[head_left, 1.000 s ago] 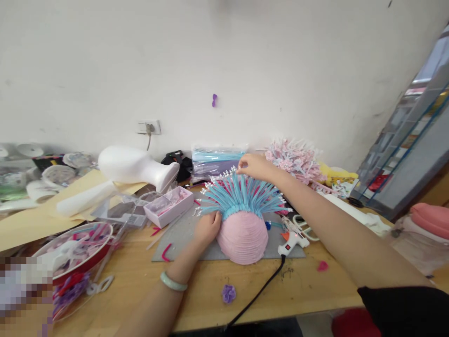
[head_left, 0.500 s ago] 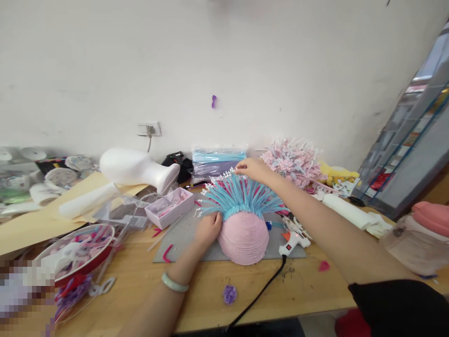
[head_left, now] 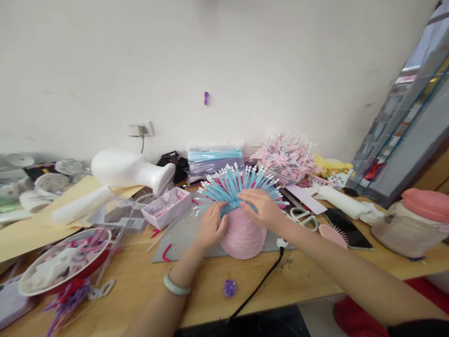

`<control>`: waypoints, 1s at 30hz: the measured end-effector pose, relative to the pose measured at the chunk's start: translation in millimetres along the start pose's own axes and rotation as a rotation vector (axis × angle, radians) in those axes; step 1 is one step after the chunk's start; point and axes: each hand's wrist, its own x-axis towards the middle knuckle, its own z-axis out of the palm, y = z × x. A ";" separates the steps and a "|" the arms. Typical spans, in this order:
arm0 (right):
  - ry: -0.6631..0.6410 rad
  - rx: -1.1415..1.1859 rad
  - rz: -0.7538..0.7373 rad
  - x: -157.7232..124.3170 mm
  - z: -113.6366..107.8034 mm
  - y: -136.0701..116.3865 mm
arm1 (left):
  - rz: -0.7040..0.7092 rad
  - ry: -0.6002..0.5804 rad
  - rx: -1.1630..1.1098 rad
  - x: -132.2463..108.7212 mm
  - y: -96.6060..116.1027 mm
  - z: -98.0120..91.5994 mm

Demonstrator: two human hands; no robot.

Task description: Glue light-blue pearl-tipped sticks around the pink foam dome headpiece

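A pink ribbed dome (head_left: 243, 234) rests on a grey mat (head_left: 175, 241), with a fan of light blue stems (head_left: 228, 184) tipped with white beads rising behind it. My left hand (head_left: 212, 226) is at the left base of the fan, its fingers bent against the blue stems beside the dome. My right hand (head_left: 261, 208) lies over the middle of the blue base, fingers reaching left onto it. What the fingertips of either hand pinch, if anything, is hidden.
Beside the mat are a pink box (head_left: 168, 213), scissors (head_left: 303, 219), a hairbrush (head_left: 333, 235) and a phone (head_left: 347, 229). A white foam head (head_left: 122, 171) lies behind. A purple flower (head_left: 230, 288) and a black cord (head_left: 259, 285) are in front.
My right hand has come down from the beaded tips to the blue base. My left hand has moved slightly up onto the base. The view has shifted a little to the right.
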 end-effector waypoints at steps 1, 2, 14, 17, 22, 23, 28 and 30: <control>-0.028 0.005 0.027 -14.0 6.9 0.8 | 0.080 -0.009 -0.047 -0.8 -0.3 3.6; -0.055 0.010 0.051 -25.6 13.1 2.3 | 0.143 -0.029 -0.077 -1.5 -0.5 7.6; -0.023 0.047 0.115 -54.8 39.9 6.5 | 0.270 -0.080 -0.054 -2.8 3.5 20.4; -0.001 0.110 0.118 -56.1 41.5 8.5 | 0.277 -0.074 -0.043 -2.8 3.5 21.0; 0.031 0.157 0.131 -55.1 41.7 10.1 | 0.313 -0.066 0.015 3.2 3.6 15.7; 0.037 0.154 0.136 -55.1 41.9 10.0 | 0.331 -0.071 0.034 6.0 3.9 13.2; 0.085 0.127 0.114 -56.9 45.8 11.3 | 0.378 -0.152 0.108 22.9 3.8 3.7; 0.097 0.116 0.082 -58.0 47.8 12.5 | 0.361 -0.173 0.112 27.9 2.3 3.2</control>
